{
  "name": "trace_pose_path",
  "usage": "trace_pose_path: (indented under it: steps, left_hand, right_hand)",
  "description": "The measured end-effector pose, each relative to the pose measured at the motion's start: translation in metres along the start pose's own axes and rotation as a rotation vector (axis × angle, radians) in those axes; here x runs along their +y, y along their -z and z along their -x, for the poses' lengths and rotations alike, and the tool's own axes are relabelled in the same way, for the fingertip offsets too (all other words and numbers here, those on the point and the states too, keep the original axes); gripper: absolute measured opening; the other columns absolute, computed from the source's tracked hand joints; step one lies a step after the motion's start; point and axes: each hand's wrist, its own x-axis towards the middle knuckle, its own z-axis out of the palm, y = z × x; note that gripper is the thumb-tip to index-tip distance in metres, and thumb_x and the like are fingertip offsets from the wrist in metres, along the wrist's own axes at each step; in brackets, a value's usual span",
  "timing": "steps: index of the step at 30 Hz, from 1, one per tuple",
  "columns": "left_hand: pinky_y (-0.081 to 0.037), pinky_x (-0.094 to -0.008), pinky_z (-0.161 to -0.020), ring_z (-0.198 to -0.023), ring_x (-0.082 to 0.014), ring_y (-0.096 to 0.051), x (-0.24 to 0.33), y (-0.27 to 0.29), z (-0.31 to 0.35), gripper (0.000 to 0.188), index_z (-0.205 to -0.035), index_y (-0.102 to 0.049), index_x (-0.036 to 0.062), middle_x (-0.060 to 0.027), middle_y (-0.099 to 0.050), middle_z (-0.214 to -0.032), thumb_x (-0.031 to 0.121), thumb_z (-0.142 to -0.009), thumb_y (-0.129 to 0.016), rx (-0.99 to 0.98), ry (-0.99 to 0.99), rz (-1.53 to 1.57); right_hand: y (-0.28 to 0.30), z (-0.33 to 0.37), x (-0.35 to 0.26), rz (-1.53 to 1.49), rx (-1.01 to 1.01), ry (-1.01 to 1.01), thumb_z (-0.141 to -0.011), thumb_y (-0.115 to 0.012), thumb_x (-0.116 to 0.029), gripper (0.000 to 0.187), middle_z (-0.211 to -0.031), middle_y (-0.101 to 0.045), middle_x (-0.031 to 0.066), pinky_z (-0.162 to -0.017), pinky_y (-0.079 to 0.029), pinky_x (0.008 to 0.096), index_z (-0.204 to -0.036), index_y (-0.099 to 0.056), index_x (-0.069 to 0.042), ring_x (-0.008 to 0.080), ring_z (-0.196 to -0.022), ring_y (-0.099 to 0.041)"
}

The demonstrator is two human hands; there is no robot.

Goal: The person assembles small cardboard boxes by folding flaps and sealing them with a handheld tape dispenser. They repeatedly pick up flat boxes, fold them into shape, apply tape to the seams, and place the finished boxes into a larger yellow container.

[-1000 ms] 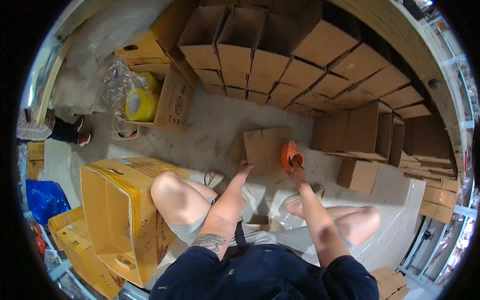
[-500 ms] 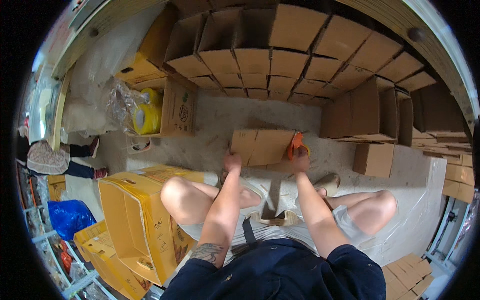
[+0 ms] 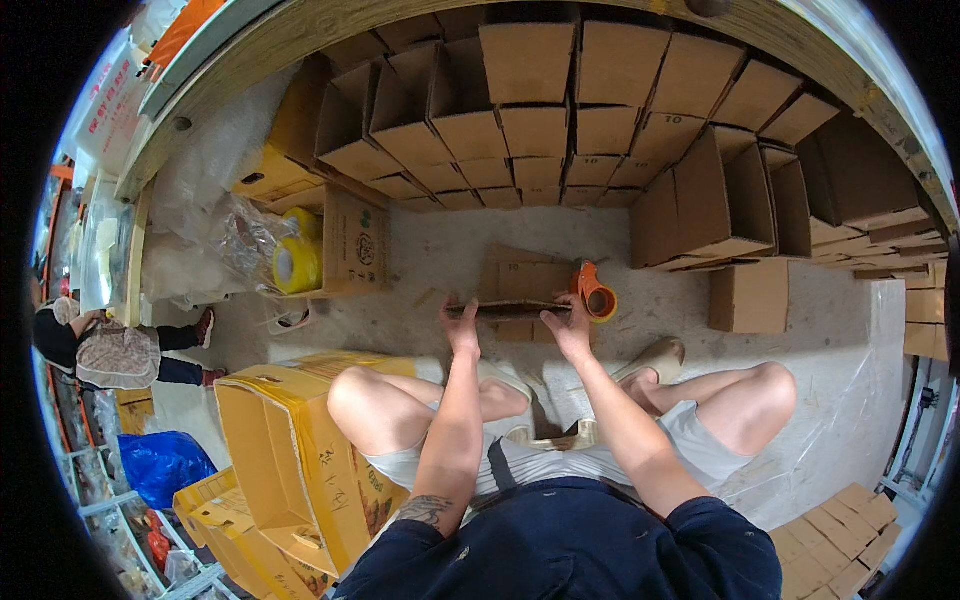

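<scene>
Between my hands a brown cardboard box (image 3: 512,311) is held edge-on, so mostly a narrow strip of it shows. My left hand (image 3: 462,328) grips its left end, fingers over the upper edge. At the opposite end my right hand (image 3: 570,328) has hold of it too, thumb on the near side. Just beyond the right fingers lies an orange tape dispenser (image 3: 586,275) with a roll of tape. Flat cardboard (image 3: 520,272) rests on the floor behind the held box.
Rows of open cardboard boxes (image 3: 540,135) line the far side, and more (image 3: 705,195) stand at the right. A single box (image 3: 748,297) sits nearer. Left are a carton of yellow tape rolls (image 3: 357,240) and large yellow cartons (image 3: 300,430). Another person (image 3: 120,350) is at far left.
My right hand has let go of the tape dispenser and taken the box's right end. The box has tipped from its broad face to edge-on.
</scene>
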Motion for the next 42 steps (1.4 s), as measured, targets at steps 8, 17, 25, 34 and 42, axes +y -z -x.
trace_pose_path:
  steps: [8, 17, 25, 34, 42]
  left_hand:
    - [-0.028, -0.0310, -0.116, -0.144, -0.0190, -0.034, -0.020, -0.011, -0.003, 0.063, -0.157, -0.029, 0.0124, -0.0050, -0.033, -0.160, 0.021, -0.100, -0.054, -0.404, 0.054, 0.192]
    - [-0.041, -0.0331, -0.106, -0.128, -0.0215, -0.049, -0.014, -0.026, -0.035, 0.080, -0.154, -0.033, 0.0092, -0.0090, -0.052, -0.142, 0.023, -0.088, -0.076, -0.516, 0.075, -0.362]
    - [-0.045, -0.0366, -0.103, -0.126, -0.0264, -0.052, 0.005, -0.015, -0.034, 0.090, -0.154, -0.032, 0.0061, -0.0153, -0.049, -0.143, 0.030, -0.082, -0.081, -0.617, 0.196, -0.293]
    - [-0.042, -0.0377, -0.108, -0.132, -0.0273, -0.050, -0.030, -0.003, -0.021, 0.094, -0.151, -0.035, 0.0004, -0.0169, -0.053, -0.143, 0.032, -0.078, -0.085, -0.539, 0.018, -0.627]
    - [-0.043, -0.0350, -0.105, -0.128, -0.0265, -0.053, -0.043, -0.003, -0.030, 0.084, -0.150, -0.040, 0.0058, -0.0157, -0.055, -0.142, 0.039, -0.084, -0.079, -0.506, 0.043, -0.484]
  right_hand:
    - [-0.014, -0.019, -0.034, 0.751, 0.008, 0.174, -0.084, -0.065, -0.015, 0.073, -0.145, -0.044, 0.0248, -0.111, -0.037, 0.0422, -0.148, -0.035, 0.003, 0.0366, -0.129, -0.047]
    - [0.008, -0.013, -0.079, 1.181, -0.586, 0.361, -0.091, -0.060, -0.050, 0.065, -0.129, -0.059, 0.0184, -0.099, -0.046, 0.0459, -0.133, -0.056, -0.001, 0.0354, -0.117, -0.057]
    - [-0.021, -0.026, -0.063, 1.033, -0.579, -0.012, -0.094, -0.058, -0.041, 0.044, -0.127, -0.064, 0.0095, -0.090, -0.051, 0.0433, -0.128, -0.064, -0.015, 0.0313, -0.113, -0.062]
    - [0.018, 0.008, -0.037, 1.236, -0.356, 0.700, -0.086, -0.066, -0.029, 0.070, -0.154, -0.039, 0.0110, -0.116, -0.028, 0.0527, -0.148, -0.041, -0.005, 0.0331, -0.143, -0.034]
    - [0.035, -0.014, 0.001, 0.826, -0.041, 0.352, -0.093, -0.061, -0.024, 0.034, -0.130, -0.059, 0.0181, -0.101, -0.042, 0.0512, -0.122, -0.062, -0.008, 0.0412, -0.121, -0.052]
